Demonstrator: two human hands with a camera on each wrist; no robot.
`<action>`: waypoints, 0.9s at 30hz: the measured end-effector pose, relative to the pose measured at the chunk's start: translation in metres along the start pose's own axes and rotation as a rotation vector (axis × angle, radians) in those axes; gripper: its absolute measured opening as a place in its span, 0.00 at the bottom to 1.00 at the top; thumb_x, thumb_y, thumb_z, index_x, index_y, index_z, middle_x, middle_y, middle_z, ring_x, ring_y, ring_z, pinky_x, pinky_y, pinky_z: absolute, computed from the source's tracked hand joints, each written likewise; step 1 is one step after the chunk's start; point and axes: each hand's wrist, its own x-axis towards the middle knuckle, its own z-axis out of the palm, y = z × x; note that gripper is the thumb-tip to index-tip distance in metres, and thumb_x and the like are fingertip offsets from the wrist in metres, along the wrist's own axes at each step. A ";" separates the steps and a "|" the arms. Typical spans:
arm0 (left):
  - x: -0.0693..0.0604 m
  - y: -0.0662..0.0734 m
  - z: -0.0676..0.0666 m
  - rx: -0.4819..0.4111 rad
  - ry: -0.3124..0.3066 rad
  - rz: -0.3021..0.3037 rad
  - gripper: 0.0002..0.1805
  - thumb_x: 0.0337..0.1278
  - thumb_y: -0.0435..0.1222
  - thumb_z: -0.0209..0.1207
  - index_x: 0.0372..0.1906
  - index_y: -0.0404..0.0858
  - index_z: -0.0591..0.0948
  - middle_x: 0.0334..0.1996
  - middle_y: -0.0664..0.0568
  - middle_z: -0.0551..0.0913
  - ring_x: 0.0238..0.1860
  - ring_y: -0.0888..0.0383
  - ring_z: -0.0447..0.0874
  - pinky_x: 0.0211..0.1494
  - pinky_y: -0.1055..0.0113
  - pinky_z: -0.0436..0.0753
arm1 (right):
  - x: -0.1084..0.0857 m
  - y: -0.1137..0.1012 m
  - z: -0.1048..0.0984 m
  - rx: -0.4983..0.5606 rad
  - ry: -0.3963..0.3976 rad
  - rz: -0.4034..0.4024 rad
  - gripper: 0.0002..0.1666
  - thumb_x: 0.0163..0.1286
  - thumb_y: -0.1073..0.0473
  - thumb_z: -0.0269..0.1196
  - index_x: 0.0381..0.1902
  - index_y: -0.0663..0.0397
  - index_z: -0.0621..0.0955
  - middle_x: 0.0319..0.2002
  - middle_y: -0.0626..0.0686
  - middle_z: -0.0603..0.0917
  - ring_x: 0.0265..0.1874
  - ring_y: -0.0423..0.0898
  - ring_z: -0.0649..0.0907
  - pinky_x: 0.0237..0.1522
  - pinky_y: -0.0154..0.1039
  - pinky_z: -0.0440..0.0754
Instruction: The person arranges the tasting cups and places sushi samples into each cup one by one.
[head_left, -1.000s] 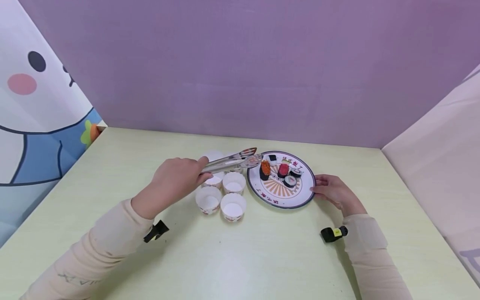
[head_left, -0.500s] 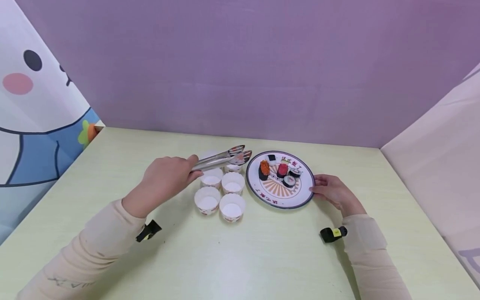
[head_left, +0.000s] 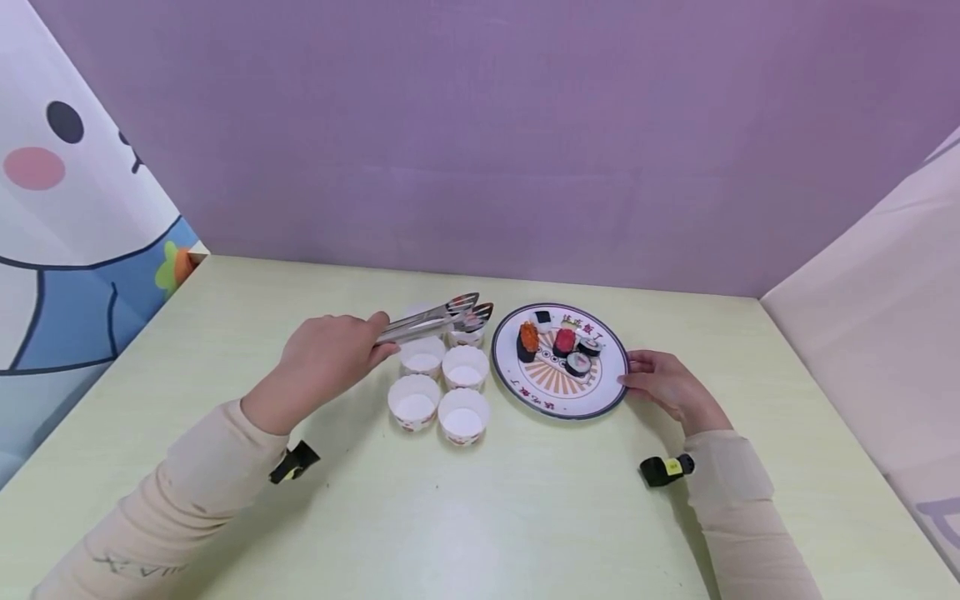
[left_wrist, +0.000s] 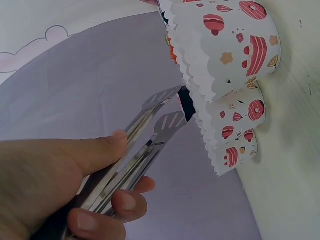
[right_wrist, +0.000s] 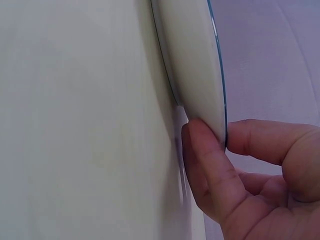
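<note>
Holding the tongs (head_left: 423, 323) in your left hand (head_left: 322, 364), fingers and thumb curled round the arms. Tips hang at 10 o'clock from the plate (head_left: 596, 397), 12 being away from you, by the far cups. Left wrist view shows a dark piece (left_wrist: 186, 104) at the tips; looks pinched, can't fully confirm. Tongs: steel, stiff but springy, probably light, slick if damp; mid-arm hold is fine, squeeze steadily.

Right hand (head_left: 671, 390) pinches the plate rim between 3 and 4 o'clock, thumb on top, fingers under. Plate looks hard, glossy, breakable if ceramic, and on the heavier side; rim is the right spot, keep it low on the counter (head_left: 555, 517).

Sushi (head_left: 564, 342) sits on the plate, mostly 10 through 3 o'clock. Looks light; can't tell if soft. Take it by the dark sides, gently.

Cups (head_left: 462, 434) cluster at 8 to 10 o'clock of the plate, paper-looking, light, easily tipped or dented. Hold low on the wall, not the scalloped edge.
</note>
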 end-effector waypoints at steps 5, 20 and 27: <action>-0.001 0.000 0.001 0.003 -0.004 0.008 0.15 0.62 0.47 0.57 0.35 0.38 0.73 0.12 0.54 0.67 0.13 0.57 0.65 0.15 0.63 0.64 | 0.001 0.001 0.000 0.008 -0.004 -0.016 0.35 0.66 0.72 0.56 0.67 0.76 0.55 0.52 0.64 0.71 0.38 0.39 0.77 0.43 0.32 0.80; 0.001 0.001 0.004 0.006 -0.029 0.013 0.15 0.62 0.47 0.57 0.35 0.38 0.73 0.11 0.54 0.67 0.13 0.57 0.65 0.16 0.64 0.64 | 0.001 0.002 -0.001 0.003 -0.002 -0.012 0.36 0.66 0.71 0.57 0.67 0.76 0.55 0.55 0.66 0.70 0.39 0.40 0.78 0.44 0.32 0.80; 0.003 0.000 0.006 0.000 -0.046 0.011 0.16 0.62 0.47 0.57 0.36 0.38 0.73 0.12 0.54 0.68 0.13 0.56 0.66 0.17 0.63 0.65 | 0.002 0.003 -0.002 0.013 -0.005 -0.008 0.36 0.66 0.71 0.57 0.67 0.76 0.55 0.56 0.66 0.69 0.39 0.40 0.77 0.44 0.32 0.79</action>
